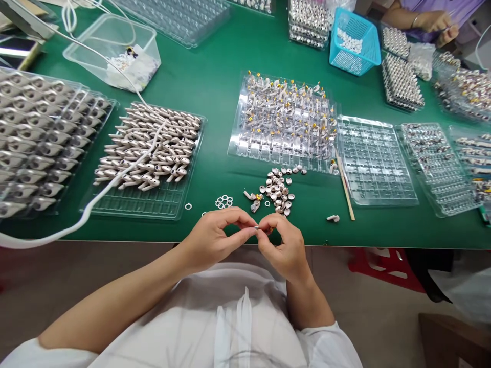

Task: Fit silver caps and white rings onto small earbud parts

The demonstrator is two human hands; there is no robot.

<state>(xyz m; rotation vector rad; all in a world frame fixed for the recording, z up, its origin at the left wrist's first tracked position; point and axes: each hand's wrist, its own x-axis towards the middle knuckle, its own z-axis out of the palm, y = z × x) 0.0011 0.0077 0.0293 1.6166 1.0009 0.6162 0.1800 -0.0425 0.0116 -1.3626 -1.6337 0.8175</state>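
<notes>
Both hands are meeting at the near edge of the green table (215, 76). Left hand (215, 237) and right hand (284, 245) are each pinching, fingertips together, on a tiny part (258, 228) between them; it is too small to say whether this is one piece or two being joined.

Loose caps (278, 191) are lying just beyond the hands, small rings (224, 201) to their left, a filled tray (286, 120) further back.

Judgement: the fit is needing square alignment and light pressure, with both wrists braced at the table edge; any skewed push is risking a dropped or jammed part.
</notes>
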